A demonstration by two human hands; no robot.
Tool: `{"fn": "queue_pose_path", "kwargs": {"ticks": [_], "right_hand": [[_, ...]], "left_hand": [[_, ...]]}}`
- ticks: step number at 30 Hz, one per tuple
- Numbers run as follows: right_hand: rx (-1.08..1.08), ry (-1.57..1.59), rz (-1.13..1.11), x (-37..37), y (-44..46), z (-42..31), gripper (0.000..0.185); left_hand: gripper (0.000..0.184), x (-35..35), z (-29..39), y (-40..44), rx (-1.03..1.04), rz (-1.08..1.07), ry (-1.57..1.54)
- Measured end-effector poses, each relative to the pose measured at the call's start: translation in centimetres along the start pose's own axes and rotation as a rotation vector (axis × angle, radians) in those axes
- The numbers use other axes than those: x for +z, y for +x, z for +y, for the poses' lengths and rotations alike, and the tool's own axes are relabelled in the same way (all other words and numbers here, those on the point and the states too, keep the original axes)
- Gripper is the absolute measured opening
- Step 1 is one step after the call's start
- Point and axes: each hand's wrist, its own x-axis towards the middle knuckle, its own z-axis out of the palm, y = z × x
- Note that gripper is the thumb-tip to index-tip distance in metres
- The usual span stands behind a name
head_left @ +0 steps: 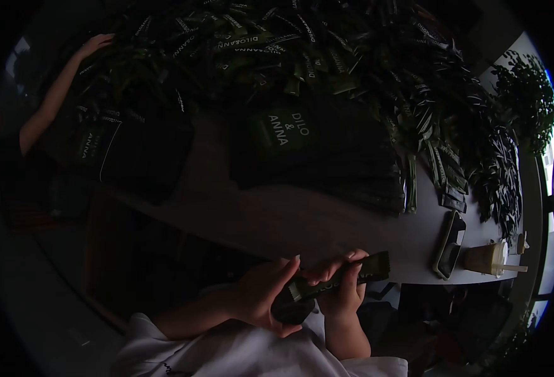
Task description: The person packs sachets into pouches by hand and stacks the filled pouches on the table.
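Note:
In front of my white shirt, my right hand [345, 286] is wrapped round a small bunch of dark green stick sachets [374, 266] with pale lettering. My left hand [266, 294] is at the bunch's other end, thumb and fingers spread wide around it. Whether those fingers touch the sachets is too dark to tell. On the table beyond lies a stack of dark flat bags [315, 151], the top one printed "DILO & ANNA".
A large heap of similar sachets [308, 63] covers the table's far side. A phone [448, 245] and an iced drink cup [483, 259] are at the right edge. At left, another person's arm [54, 97] reaches to the heap, near more printed bags [91, 141].

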Motion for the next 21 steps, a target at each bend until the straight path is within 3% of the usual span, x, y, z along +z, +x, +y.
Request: {"fn": "queue_pose_path", "kwargs": {"ticks": [6, 9, 12, 13, 16, 21], "right_hand": [[-0.134, -0.076, 0.149, -0.1, -0.1, 0.3, 0.023], [-0.185, -0.171, 0.090, 0.1, -0.4, 0.0, 0.021], [-0.346, -0.473, -0.185, 0.4, -0.5, -0.7, 0.018], [-0.346, -0.471, -0.189, 0.4, -0.6, -0.8, 0.018], [-0.257, -0.331, 0.074, 0.8, -1.1, -1.1, 0.020], [-0.134, -0.404, -0.160, 1.4, -1.2, -1.4, 0.016]], "left_hand": [[0.114, -0.7, -0.2, 0.3, -0.026, -0.043, -0.062], [0.112, -0.9, -0.6, 0.2, -0.019, 0.001, 0.002], [0.109, -1.3, -0.5, 0.0, -0.030, 0.043, 0.083], [0.107, -1.5, -0.4, 0.0, -0.038, 0.062, 0.118], [0.108, -1.7, -0.4, 0.0, -0.023, 0.063, 0.135], [0.110, -0.8, -0.5, 0.4, 0.039, 0.090, 0.201]]}}
